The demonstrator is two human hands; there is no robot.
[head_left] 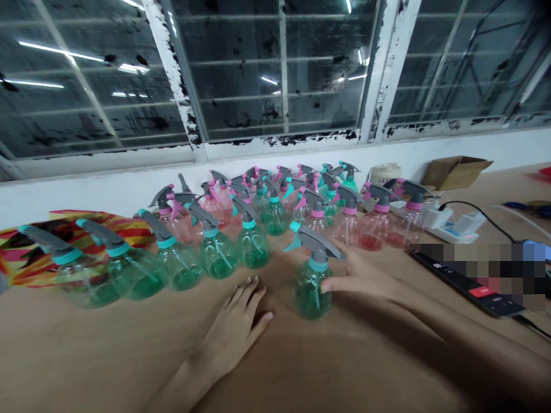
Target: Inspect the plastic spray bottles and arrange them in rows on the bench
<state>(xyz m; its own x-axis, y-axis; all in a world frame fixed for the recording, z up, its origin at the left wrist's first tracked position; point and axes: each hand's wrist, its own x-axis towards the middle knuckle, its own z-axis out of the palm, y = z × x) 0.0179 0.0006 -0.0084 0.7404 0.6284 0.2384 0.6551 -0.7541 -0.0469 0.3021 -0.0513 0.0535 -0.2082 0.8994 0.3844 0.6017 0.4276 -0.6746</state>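
Note:
A green spray bottle (310,292) with a teal collar and grey trigger head stands in front of the others, some green liquid in it. My right hand (350,281) grips it from the right side, thumb on the near face and the other fingers mostly hidden behind. Palm down on the table, my left hand (239,321) lies left of that bottle, fingers stretched out and holding nothing. Beyond it, several green spray bottles (219,255) form a slanting row. Pink spray bottles (374,226) with red liquid stand behind my right hand.
More spray bottles crowd against the wall under the windows. A patterned bag (103,229) lies at the left behind the green row. On the right are a phone (465,281) with a cable, a power strip (456,232) with chargers, a cardboard box (456,172) and a white tub (385,172).

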